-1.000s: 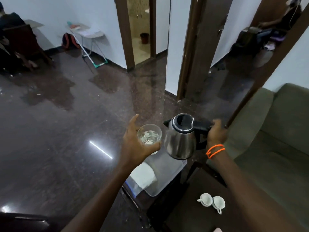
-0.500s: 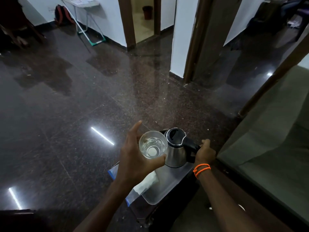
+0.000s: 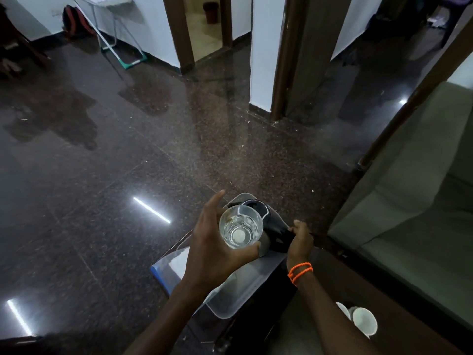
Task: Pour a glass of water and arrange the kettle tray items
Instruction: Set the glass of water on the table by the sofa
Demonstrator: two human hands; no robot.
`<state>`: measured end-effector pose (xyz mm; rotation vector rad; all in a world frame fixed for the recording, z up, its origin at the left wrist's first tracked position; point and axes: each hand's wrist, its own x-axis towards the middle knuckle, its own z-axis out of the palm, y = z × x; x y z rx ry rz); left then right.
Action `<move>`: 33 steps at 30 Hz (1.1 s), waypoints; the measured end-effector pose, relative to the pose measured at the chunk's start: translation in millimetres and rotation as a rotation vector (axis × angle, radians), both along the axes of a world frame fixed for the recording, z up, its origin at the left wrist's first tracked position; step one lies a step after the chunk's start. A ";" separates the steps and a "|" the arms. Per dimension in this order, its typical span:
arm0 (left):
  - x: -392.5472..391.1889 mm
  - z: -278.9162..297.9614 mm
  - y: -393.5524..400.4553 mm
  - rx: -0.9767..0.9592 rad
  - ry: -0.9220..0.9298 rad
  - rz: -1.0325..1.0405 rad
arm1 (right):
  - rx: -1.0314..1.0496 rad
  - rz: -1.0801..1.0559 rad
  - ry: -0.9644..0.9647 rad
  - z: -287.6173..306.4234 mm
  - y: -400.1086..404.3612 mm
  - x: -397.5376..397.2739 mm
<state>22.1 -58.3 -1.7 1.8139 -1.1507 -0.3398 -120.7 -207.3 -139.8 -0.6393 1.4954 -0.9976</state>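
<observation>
My left hand [image 3: 214,247] holds a clear glass [image 3: 240,229] with some water in it, upright, just above the tray. Behind the glass stands a steel kettle [image 3: 263,216] with a black lid and handle, resting on the translucent plastic tray [image 3: 238,290]. My right hand [image 3: 299,242], with orange bands at the wrist, grips the kettle's black handle. The glass hides most of the kettle's body. A white folded napkin lies on the tray but my left forearm covers it.
The tray sits on a small dark table [image 3: 281,316] with two white cups [image 3: 363,320] lying at its right. A blue-edged sheet [image 3: 166,267] sticks out under the tray. A green sofa [image 3: 414,213] is at the right. Glossy dark floor [image 3: 102,175] spreads to the left.
The kettle went from tilted in the air beside the glass down onto the tray. My left hand kept the glass and drew it in front of the kettle. The camera tilted downward.
</observation>
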 end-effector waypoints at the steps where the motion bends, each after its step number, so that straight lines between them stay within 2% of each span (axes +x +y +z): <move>1: -3.3 0.0 -1.4 -0.002 0.005 -0.007 | -0.020 0.080 0.019 3.0 -0.7 -6.4; 4: -16.2 3.1 -6.6 -0.005 0.001 -0.024 | -0.142 0.325 0.184 19.5 1.8 -32.6; 8: -45.3 9.3 -12.7 0.030 0.000 -0.064 | -0.385 0.379 0.207 53.6 19.0 -81.2; 12: -89.2 8.3 -24.5 0.083 0.006 -0.110 | -0.546 0.637 0.246 81.0 40.4 -134.1; 14: -117.4 9.1 -31.6 0.106 0.024 -0.123 | -0.580 0.684 0.299 87.4 48.2 -159.2; 18: -178.8 8.6 -44.3 0.145 0.083 -0.190 | -0.591 0.621 0.307 98.6 57.2 -206.7; 25: -288.4 2.3 -60.9 0.195 0.119 -0.362 | -0.546 0.392 0.307 101.6 71.5 -301.2; 33: -395.7 -63.5 -80.0 0.291 0.148 -0.617 | -0.489 0.142 0.430 34.7 85.4 -402.9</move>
